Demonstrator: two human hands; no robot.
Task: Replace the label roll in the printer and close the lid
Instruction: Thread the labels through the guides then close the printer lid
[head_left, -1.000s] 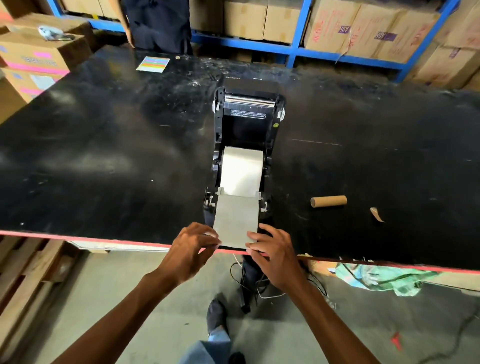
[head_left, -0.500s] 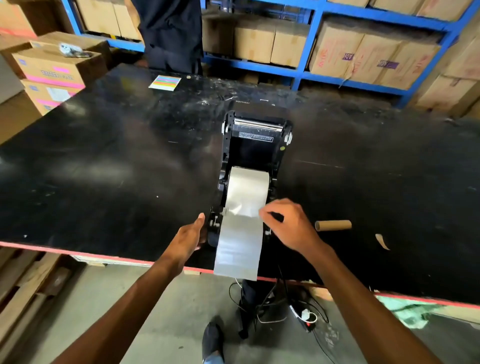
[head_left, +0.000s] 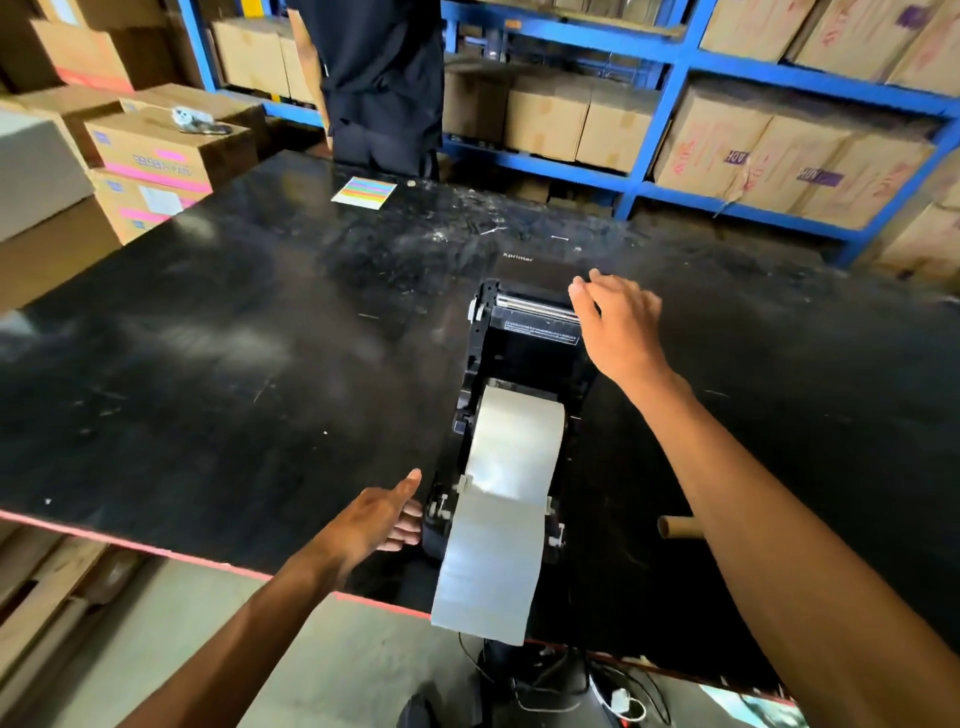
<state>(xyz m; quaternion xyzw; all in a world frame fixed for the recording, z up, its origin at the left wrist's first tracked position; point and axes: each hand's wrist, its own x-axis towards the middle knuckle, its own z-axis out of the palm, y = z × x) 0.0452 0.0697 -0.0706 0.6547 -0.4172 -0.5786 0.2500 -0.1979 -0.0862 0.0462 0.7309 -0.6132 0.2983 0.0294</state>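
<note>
A black label printer (head_left: 524, 353) stands near the front edge of the black table (head_left: 234, 364) with its lid (head_left: 535, 280) swung back and open. A white label roll (head_left: 514, 441) sits in its bay, and its paper strip (head_left: 493, 566) runs out the front and hangs over the table edge. My right hand (head_left: 618, 322) reaches over the far right corner of the open lid, fingers spread, holding nothing. My left hand (head_left: 379, 519) rests flat against the printer's front left side, fingers open.
An empty cardboard core (head_left: 675, 525) lies right of the printer, partly behind my right arm. A coloured card (head_left: 363, 192) lies at the table's far side, where a person in dark clothes (head_left: 379, 78) stands. Cardboard boxes fill blue shelves (head_left: 670, 83) behind. Cables (head_left: 561, 686) hang below the table.
Both hands let go of the paper strip's end. My right hand moved up and away to the lid's far corner. My left hand shifted to the printer's front left side.
</note>
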